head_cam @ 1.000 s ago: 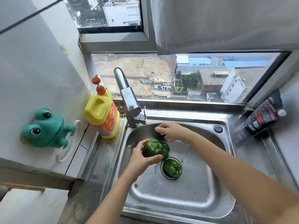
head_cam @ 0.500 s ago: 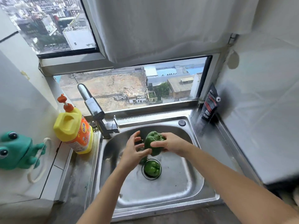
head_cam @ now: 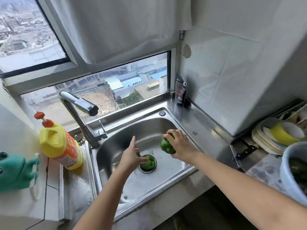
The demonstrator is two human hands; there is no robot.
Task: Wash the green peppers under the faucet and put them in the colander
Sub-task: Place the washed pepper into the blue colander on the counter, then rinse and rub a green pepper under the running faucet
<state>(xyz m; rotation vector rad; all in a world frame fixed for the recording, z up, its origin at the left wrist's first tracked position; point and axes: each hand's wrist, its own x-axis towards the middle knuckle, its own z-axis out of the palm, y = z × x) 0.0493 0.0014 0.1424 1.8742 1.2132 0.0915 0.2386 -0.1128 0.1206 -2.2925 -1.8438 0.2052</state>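
My right hand (head_cam: 181,146) grips a green pepper (head_cam: 167,146) above the right side of the steel sink (head_cam: 166,170). My left hand (head_cam: 131,157) hovers with fingers apart over the sink's middle, holding nothing. Just under its fingertips a second green pepper (head_cam: 147,161) sits on the drain, and a sliver of a third shows behind the hand. The faucet (head_cam: 79,105) stands at the sink's back left with no water visible. A pale colander (head_cam: 292,171) holding green peppers sits on the counter at the far right, partly cut off by the frame.
A yellow detergent bottle (head_cam: 60,146) stands left of the faucet. A green frog holder (head_cam: 13,173) hangs on the left wall. A black pouch (head_cam: 180,92) leans in the back right corner. Stacked plates and a yellow bowl (head_cam: 279,136) sit behind the colander.
The pepper passed from my left hand to my right, which carried it to the right side of the sink. My left hand opened and dropped toward the drain. The view swung right.
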